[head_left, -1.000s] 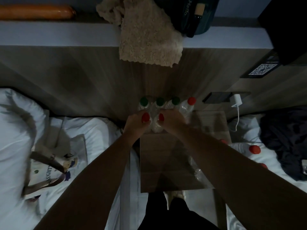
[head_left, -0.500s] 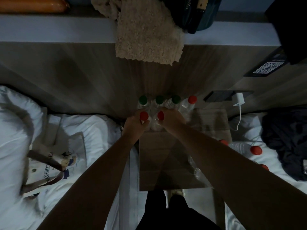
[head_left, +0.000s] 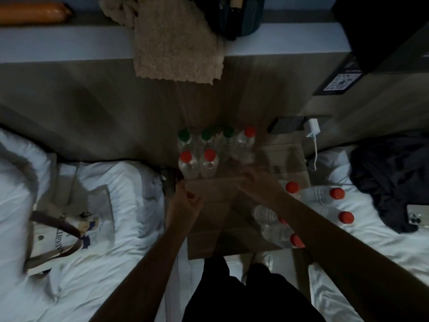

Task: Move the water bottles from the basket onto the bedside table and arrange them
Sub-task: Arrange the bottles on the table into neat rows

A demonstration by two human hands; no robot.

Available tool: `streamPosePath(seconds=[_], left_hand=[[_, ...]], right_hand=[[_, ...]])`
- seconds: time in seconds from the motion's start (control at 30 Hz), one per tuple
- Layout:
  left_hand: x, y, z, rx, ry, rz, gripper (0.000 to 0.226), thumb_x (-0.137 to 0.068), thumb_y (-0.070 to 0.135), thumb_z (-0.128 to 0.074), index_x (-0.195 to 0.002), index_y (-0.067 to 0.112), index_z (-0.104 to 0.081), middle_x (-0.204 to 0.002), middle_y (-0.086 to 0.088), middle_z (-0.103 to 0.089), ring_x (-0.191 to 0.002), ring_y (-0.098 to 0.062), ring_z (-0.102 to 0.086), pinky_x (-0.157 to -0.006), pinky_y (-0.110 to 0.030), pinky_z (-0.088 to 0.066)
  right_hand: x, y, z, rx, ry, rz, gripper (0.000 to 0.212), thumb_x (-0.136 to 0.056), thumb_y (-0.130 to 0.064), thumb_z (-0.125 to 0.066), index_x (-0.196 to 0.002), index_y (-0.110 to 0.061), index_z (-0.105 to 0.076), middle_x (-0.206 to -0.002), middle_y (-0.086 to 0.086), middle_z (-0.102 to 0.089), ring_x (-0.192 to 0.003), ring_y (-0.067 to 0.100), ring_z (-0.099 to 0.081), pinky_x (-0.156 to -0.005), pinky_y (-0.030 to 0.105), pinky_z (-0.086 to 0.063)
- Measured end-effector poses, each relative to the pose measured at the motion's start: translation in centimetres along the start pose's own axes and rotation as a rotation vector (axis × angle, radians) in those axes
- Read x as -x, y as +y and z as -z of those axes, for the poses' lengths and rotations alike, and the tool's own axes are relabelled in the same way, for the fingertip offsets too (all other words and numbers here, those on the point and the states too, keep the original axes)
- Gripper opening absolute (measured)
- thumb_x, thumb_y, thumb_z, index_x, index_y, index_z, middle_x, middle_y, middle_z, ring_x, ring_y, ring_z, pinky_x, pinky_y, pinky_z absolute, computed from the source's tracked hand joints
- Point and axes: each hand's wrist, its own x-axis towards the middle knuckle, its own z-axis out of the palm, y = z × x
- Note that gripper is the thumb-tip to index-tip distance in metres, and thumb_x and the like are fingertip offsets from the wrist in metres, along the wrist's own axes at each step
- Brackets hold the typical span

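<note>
While six clear plastic water bottles (head_left: 210, 163) stand upright at the far end of the pale wooden bedside table (head_left: 209, 228), both hands hover just in front of them. Four bottles make the back row against the wood-panelled wall, three with green caps and the rightmost with a red cap; two red-capped ones stand touching in front of the left pair. The left hand (head_left: 185, 202) hangs over the table's left edge with its fingers curled in and nothing in them. The right hand (head_left: 251, 180) is near the back row's right end, too blurred to tell its grip. More red-capped bottles (head_left: 275, 228) lie on their sides at the table's right edge, and others (head_left: 318, 194) lie on the white bed to the right. A printed canvas tote bag (head_left: 69, 231) lies on the left bed, and a beige textured towel (head_left: 176, 47) hangs over the ledge above.
</note>
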Motion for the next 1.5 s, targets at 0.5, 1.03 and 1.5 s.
streamPosePath(seconds=[0.5, 1.03, 1.5], left_hand=[[11.1, 11.2, -8.9, -0.143, -0.267, -0.155, 0.049, -0.084, 0.04, -0.063, -0.127, 0.022, -0.048, -0.096, 0.003, -0.063, -0.094, -0.021, -0.064, -0.081, -0.036, -0.052], [7.7, 19.0, -16.6, -0.709, -0.427, -0.254, 0.071, -0.087, 0.019, -0.06, -0.147, 0.028, -0.022, -0.15, -0.012, -0.025, -0.125, -0.036, -0.045, -0.098, -0.046, -0.046], [4.2, 20.5, -18.3, -0.726, -0.385, -0.129, 0.041, -0.094, 0.035, -0.049, -0.13, 0.016, -0.045, -0.124, -0.012, -0.057, -0.113, -0.03, -0.055, -0.09, -0.038, -0.043]], right_hand=[[11.0, 14.4, 9.3, 0.163, 0.325, 0.152, 0.024, -0.084, -0.007, -0.064, -0.107, -0.003, -0.067, -0.103, 0.022, -0.067, -0.093, 0.037, -0.065, -0.081, 0.042, -0.052], [7.4, 20.9, 12.2, 0.311, -0.059, 0.117, 0.031, -0.093, -0.021, -0.052, -0.121, -0.008, -0.055, -0.117, 0.011, -0.058, -0.101, 0.022, -0.059, -0.083, 0.027, -0.045], [4.4, 21.7, 11.3, 0.37, -0.009, -0.006, 0.032, -0.092, -0.043, -0.05, -0.118, -0.024, -0.052, -0.106, 0.004, -0.064, -0.094, 0.022, -0.063, -0.071, 0.029, -0.042]])
